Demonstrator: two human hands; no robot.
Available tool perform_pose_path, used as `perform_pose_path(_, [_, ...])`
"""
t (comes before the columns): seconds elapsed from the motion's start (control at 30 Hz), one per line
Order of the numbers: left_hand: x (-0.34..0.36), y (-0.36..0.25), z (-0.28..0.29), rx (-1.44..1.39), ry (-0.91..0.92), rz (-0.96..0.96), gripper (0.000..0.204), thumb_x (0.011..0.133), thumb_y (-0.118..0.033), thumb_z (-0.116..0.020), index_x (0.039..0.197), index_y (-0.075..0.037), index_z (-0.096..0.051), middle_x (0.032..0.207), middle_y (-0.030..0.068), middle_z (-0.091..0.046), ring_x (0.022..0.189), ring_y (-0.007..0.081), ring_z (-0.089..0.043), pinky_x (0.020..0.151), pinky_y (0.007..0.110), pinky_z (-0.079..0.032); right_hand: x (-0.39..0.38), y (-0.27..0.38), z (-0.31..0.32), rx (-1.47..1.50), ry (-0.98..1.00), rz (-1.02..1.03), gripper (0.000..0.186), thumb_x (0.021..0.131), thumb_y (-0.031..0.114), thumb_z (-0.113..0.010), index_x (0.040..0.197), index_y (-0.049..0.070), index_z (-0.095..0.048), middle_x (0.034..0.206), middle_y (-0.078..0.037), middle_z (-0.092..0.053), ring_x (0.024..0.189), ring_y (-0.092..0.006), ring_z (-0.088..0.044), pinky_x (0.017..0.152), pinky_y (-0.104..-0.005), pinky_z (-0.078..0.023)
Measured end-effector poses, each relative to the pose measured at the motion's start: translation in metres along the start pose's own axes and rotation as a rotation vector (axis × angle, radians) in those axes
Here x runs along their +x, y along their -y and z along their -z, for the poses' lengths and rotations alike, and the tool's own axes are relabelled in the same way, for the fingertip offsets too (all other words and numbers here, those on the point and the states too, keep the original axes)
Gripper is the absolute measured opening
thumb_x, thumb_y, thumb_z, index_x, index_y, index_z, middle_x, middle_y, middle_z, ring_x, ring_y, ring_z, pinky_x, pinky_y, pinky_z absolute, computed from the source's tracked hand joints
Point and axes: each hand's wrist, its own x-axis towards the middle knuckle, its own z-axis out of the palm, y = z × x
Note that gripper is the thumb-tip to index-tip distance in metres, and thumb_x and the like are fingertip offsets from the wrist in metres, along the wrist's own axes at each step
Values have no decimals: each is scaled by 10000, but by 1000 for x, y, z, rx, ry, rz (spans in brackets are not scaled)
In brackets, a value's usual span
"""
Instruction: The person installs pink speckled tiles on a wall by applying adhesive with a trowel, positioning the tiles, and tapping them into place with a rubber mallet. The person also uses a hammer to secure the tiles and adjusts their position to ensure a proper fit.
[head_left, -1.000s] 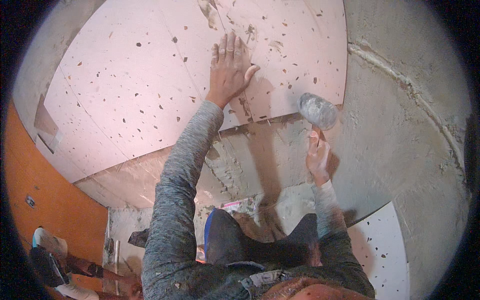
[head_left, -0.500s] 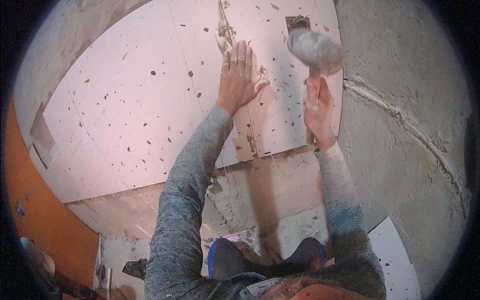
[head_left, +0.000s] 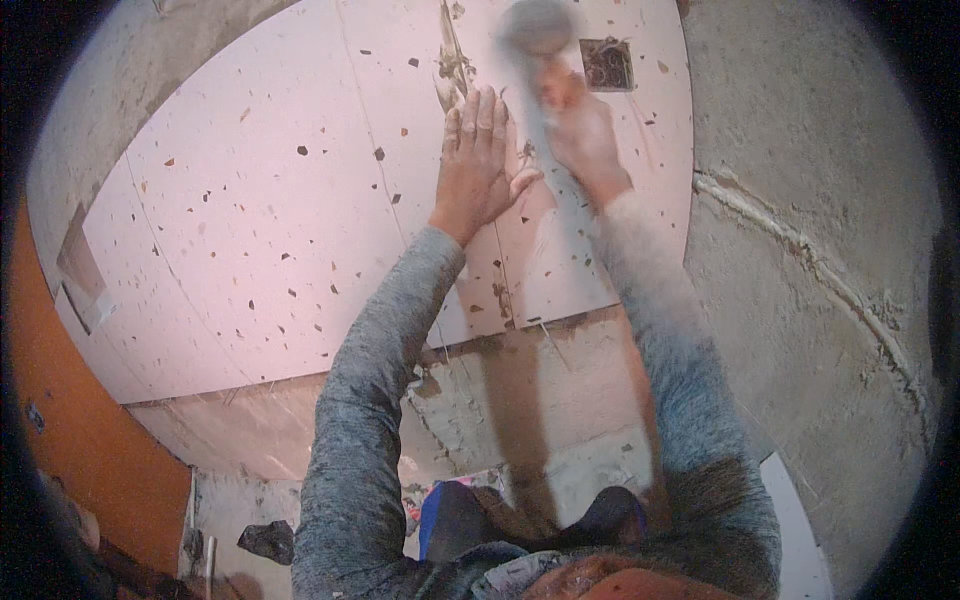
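My left hand (head_left: 473, 172) lies flat, fingers stretched and pressed to a white wall tile with dark and brown specks (head_left: 270, 220), close to a vertical joint between tiles. My right hand (head_left: 588, 140) is wrapped round the handle of a mallet (head_left: 538, 28) with a thick grey head. Both are smeared by motion, and the mallet is above and right of my left fingertips. Whether its head touches the tile I cannot tell. Greyish-brown mortar (head_left: 452, 65) shows in the joint just beyond my left fingers.
A square cutout (head_left: 607, 65) with dark contents sits right of the mallet. Bare grey wall (head_left: 810, 150) with a raised plaster seam (head_left: 800, 240) lies to the right. Below the tiles runs rough wall (head_left: 560, 375). An orange surface (head_left: 90, 450) stands at left, with a dark lump (head_left: 268, 541) nearby.
My right hand has swung the mallet left and upward, away from in front of the cutout, which now shows fully. My left hand stays on the tile.
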Motion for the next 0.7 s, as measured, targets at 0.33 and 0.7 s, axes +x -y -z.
perform_pose_path(0.33, [-4, 3, -2, 12, -34, -11, 1006, 894, -666, -538, 1507, 89, -279, 1607, 248, -214, 1514, 397, -142, 1211, 546, -155, -63, -11, 74, 161, -16, -105, 431, 1042, 375, -432, 1147, 2, -621, 1049, -264, -650, 1029, -433, -629, 893, -464, -481])
perform_pose_path(0.7, [-98, -21, 15, 0, 258, -49, 894, 899, -530, -601, 1526, 33, -302, 1619, 193, -234, 1513, 359, -175, 1230, 534, -143, -277, -55, 134, 53, 110, -506, 573, 1047, 497, -414, 1094, -37, -614, 834, -101, -586, 753, -206, -542, 674, -351, -455])
